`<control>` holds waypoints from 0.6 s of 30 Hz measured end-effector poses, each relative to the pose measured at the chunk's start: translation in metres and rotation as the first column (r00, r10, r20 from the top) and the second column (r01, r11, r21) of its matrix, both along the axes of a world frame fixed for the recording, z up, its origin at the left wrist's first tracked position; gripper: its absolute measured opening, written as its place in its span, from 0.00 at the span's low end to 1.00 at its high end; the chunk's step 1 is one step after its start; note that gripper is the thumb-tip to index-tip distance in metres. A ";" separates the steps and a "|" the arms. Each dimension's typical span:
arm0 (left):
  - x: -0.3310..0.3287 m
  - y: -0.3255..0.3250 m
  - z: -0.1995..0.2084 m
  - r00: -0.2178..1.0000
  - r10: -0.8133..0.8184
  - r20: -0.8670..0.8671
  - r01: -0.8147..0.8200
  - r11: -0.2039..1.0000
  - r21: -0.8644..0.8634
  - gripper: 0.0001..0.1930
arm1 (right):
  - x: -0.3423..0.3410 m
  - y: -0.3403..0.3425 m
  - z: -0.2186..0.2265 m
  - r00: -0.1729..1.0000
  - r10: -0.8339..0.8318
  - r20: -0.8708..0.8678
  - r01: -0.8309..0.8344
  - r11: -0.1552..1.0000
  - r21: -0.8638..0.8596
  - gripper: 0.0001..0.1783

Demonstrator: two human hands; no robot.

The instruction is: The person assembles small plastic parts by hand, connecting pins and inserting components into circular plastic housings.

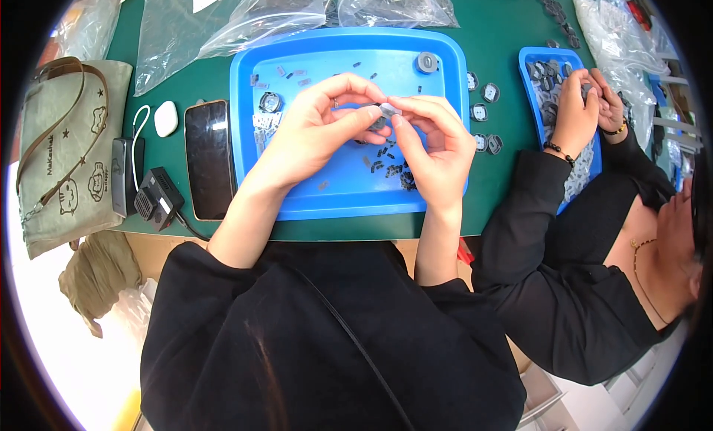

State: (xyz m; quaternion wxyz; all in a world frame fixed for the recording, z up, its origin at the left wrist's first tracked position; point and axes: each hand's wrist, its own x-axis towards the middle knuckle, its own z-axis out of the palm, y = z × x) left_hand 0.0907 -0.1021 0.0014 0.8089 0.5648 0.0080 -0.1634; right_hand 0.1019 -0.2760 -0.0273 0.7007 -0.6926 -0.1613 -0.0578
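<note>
Over the blue tray (342,209), my left hand (312,134) pinches a dark grey part (379,123) between thumb and fingers; much of that part is hidden. My right hand (438,148) is closed at the fingertips on a small pale, translucent piece (389,111), which meets the grey part. In the tray below lie several tiny black pieces (380,165). White pieces (265,124) and a round grey part with a light centre (270,102) are beside my left wrist. A round grey part (426,62) stands in the far right corner.
Several round grey parts (479,113) lie right of the tray. A co-worker's hands (583,104) work over a smaller blue tray (525,56). At left are a phone (208,160), a black device (157,199), a white rounded gadget (166,119) and a canvas bag (74,148). Plastic bags (260,18) lie behind.
</note>
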 end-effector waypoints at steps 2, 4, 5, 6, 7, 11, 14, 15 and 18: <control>0.000 0.000 -0.003 1.000 0.010 0.021 -0.011 1.000 0.029 0.09 | 0.000 0.000 -0.001 0.997 0.020 -0.080 -0.017 0.999 0.040 0.13; 0.000 -0.001 -0.005 0.999 0.021 0.041 -0.023 0.998 0.058 0.07 | -0.002 0.002 -0.004 0.995 0.021 -0.098 -0.018 0.999 0.034 0.13; -0.001 -0.001 -0.005 0.999 0.033 0.039 -0.035 0.997 0.071 0.06 | -0.003 0.004 -0.005 0.993 0.022 -0.117 -0.019 0.999 0.027 0.12; -0.001 -0.001 -0.005 0.998 0.045 0.038 -0.048 0.995 0.083 0.05 | -0.003 0.006 -0.005 0.993 0.022 -0.117 -0.019 0.999 0.026 0.12; -0.001 -0.001 -0.005 0.998 0.046 0.038 -0.049 0.995 0.083 0.05 | -0.004 0.007 -0.004 0.997 -0.007 -0.073 0.005 1.000 -0.030 0.12; -0.002 -0.004 -0.005 0.993 0.087 0.083 -0.095 0.991 0.094 0.05 | -0.004 0.010 -0.001 0.997 -0.037 -0.074 0.035 0.999 -0.033 0.11; -0.003 -0.005 -0.006 0.990 0.093 0.102 -0.105 0.988 0.111 0.06 | -0.005 0.009 -0.002 0.995 -0.029 -0.094 0.029 1.000 -0.010 0.11; -0.003 -0.006 -0.007 0.989 0.095 0.111 -0.109 0.986 0.128 0.06 | -0.005 0.008 -0.003 0.995 -0.030 -0.094 0.029 1.000 -0.011 0.11; -0.002 -0.005 -0.002 0.992 0.032 0.124 -0.059 0.974 0.220 0.09 | -0.005 0.007 -0.003 0.996 -0.048 -0.074 0.045 0.998 -0.047 0.10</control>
